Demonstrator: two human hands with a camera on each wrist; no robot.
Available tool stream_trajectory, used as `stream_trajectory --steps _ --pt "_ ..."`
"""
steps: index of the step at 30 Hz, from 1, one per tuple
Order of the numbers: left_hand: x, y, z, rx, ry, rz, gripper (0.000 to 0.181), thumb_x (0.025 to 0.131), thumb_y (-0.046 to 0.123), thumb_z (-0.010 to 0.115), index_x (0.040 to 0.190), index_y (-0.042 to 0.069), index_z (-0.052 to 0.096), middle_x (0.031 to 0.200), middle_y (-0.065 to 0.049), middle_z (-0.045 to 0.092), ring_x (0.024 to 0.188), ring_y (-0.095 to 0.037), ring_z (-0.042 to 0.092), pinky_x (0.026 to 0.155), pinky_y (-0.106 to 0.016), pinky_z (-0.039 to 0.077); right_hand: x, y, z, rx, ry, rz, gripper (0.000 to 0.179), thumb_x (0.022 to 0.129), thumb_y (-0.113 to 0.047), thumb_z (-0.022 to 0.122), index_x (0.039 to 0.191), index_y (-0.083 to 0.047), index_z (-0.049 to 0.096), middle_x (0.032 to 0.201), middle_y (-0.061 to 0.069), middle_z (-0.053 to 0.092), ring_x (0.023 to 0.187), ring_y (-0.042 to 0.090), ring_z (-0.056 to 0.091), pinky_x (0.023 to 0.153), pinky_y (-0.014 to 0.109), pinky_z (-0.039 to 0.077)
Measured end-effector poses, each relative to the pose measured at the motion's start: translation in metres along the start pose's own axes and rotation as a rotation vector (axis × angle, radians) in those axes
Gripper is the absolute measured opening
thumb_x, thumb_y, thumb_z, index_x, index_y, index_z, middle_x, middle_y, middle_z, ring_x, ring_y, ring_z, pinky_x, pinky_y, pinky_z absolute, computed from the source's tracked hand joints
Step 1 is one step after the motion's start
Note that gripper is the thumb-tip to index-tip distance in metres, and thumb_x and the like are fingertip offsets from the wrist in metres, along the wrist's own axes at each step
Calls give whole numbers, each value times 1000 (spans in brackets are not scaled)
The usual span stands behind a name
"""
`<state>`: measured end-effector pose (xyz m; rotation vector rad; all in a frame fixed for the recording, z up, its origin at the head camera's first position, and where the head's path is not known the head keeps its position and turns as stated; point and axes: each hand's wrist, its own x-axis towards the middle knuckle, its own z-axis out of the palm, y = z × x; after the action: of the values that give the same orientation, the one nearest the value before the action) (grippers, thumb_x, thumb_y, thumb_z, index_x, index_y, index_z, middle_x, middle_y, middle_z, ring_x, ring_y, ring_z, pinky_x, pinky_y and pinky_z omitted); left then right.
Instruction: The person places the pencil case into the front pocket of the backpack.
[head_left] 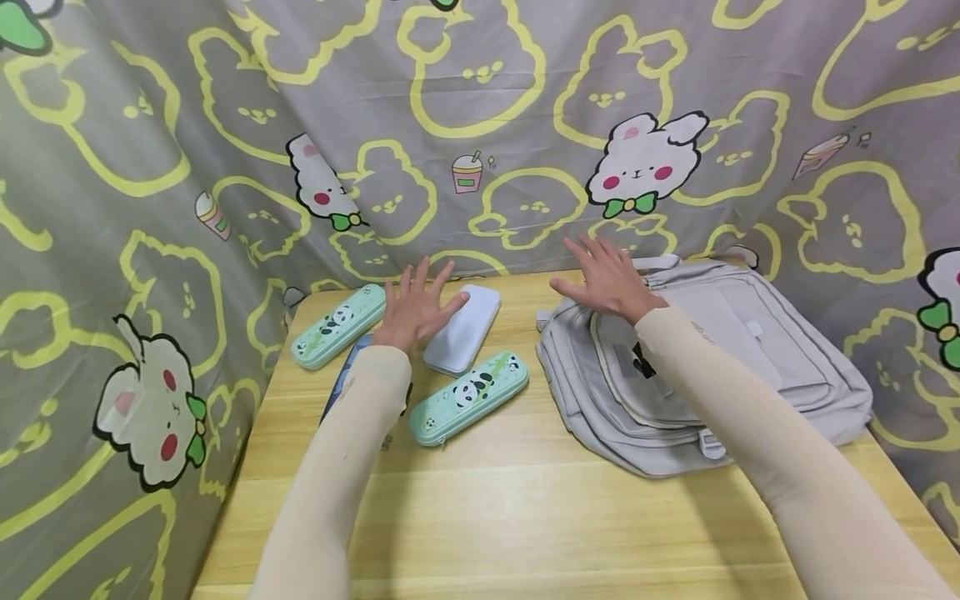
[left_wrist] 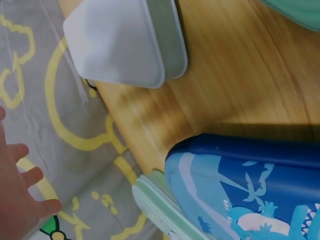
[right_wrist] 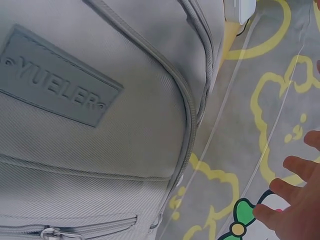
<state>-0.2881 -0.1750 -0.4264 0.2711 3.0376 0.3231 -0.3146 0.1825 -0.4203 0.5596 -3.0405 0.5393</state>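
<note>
My left hand (head_left: 412, 315) hovers with spread fingers above the pencil cases at the left, holding nothing. Below it lies a blue dinosaur pencil case (left_wrist: 260, 195), mostly hidden by my arm in the head view. A white case (head_left: 463, 329) is just right of that hand. One green panda pencil case (head_left: 339, 327) lies at the far left, another green panda pencil case (head_left: 471, 398) nearer the front. Over the back left part of a grey backpack (head_left: 757, 333), my right hand (head_left: 607, 279) is held up with fingers apart, gripping nothing. The backpack lies flat.
A wooden table (head_left: 480, 517) carries all these things. Grey curtain fabric (head_left: 510, 100) with yellow outlines and white rabbit faces hangs along the back and both sides. A label patch (right_wrist: 60, 75) and a zipper (right_wrist: 70, 232) show on the backpack in the right wrist view.
</note>
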Motion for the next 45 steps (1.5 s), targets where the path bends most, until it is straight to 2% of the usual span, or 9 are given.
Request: stream_trajectory --steps 8,12,19,28,38,45 --pt "-12 -7 2 14 0 19 80 108 76 28 176 38 12 186 -10 1 169 -47 2 131 -76 -1 -4 -2 6 -2 -3 -33 90 106 -61 56 174 -11 26 178 26 25 163 52 24 133 68 15" --pt "-14 -7 3 -11 -2 35 80 108 76 30 176 37 16 186 -10 1 169 -47 1 131 -76 -2 -10 2 8 -23 2 -37 88 106 -60 57 173 -11 28 177 26 28 162 51 27 134 66 16" --pt "-20 -7 8 9 -15 48 80 107 77 30 176 41 13 186 -8 -1 170 -44 -2 131 -75 -3 -19 5 11 -32 12 -52 88 106 -60 57 172 -9 30 175 28 29 161 51 28 133 67 19" --pt "-32 -9 12 24 2 79 78 108 75 32 176 39 17 186 -8 1 171 -41 -3 132 -74 -1 -28 4 14 -25 26 -63 86 106 -58 59 172 -8 31 175 27 31 160 51 30 133 67 20" --pt "-47 -9 16 23 -11 90 79 107 76 35 176 40 18 186 -7 -1 171 -40 -5 132 -72 -6 -37 9 16 -26 38 -61 85 106 -56 60 172 -10 32 174 28 32 160 52 31 130 70 24" --pt "-56 -11 20 33 -8 95 79 107 75 36 175 40 17 186 -7 3 171 -41 0 132 -72 -5 -44 10 15 -38 45 -62 84 106 -55 61 171 -10 34 173 27 34 158 52 33 130 70 24"
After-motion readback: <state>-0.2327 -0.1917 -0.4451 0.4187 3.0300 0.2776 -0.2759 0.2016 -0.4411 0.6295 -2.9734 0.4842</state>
